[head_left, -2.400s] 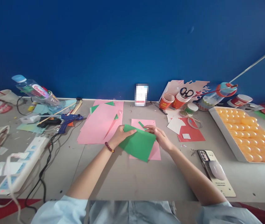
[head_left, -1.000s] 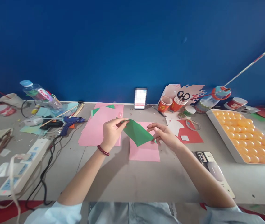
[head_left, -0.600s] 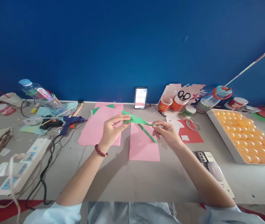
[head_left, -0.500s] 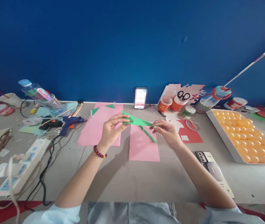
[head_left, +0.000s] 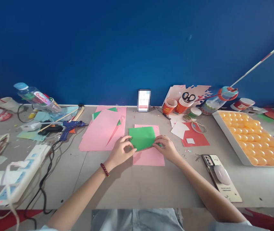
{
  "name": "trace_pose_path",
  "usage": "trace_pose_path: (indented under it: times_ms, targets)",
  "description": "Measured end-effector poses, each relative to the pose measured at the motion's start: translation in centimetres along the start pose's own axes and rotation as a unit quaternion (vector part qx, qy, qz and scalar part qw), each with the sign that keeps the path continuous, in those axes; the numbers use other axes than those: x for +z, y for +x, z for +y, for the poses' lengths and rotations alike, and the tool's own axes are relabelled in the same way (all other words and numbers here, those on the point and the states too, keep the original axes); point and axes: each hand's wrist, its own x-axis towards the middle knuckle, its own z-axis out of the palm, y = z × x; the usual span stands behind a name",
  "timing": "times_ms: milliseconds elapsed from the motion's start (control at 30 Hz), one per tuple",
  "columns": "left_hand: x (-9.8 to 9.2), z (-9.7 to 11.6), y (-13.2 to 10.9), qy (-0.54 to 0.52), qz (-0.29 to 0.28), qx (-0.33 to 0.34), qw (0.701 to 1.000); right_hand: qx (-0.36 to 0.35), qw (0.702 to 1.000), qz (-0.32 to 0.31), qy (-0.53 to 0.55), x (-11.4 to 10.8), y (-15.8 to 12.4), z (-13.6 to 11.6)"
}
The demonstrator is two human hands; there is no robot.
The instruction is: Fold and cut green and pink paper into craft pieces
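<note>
A green sheet of paper [head_left: 142, 138] is spread flat above a pink sheet [head_left: 148, 158] in the middle of the table. My left hand [head_left: 121, 148] pinches its lower left side between thumb and fingers. At the lower right corner, my right hand [head_left: 166, 147] grips the same paper with its fingertips. A small bit of green shows by the right fingers; I cannot tell whether it belongs to the sheet. The upper part of the pink sheet sticks out behind the green one, and its middle is covered.
Larger pink sheets [head_left: 98, 134] lie left, beside a blue glue gun [head_left: 70, 128] and a power strip [head_left: 22, 176]. Red paper cups [head_left: 169, 106], black-handled scissors [head_left: 189, 97] and red paper [head_left: 196, 136] stand or lie right, near a phone [head_left: 223, 179] and a tray of orange balls [head_left: 241, 160].
The green paper has come down and turned from nearly edge-on to face-up. Both hands have moved lower. The narrow green strip across the pink sheet no longer shows.
</note>
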Motion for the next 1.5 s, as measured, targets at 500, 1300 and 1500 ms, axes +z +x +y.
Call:
trace_pose_path:
  times_ms: [500,1300,1500]
  targets:
    - [1.9,1.7,0.9,0.139,-0.068,0.066,0.986,-0.08,0.994,0.015,-0.069,0.7,0.0,0.2]
    - [4.4,3.3,0.3,0.03,-0.069,0.001,0.997,-0.046,0.949,0.022,-0.312,0.5,-0.6,1.6]
    - [5.1,3.8,0.4,0.027,-0.074,-0.017,0.997,-0.071,0.963,0.049,-0.255,0.6,-0.8,0.4]
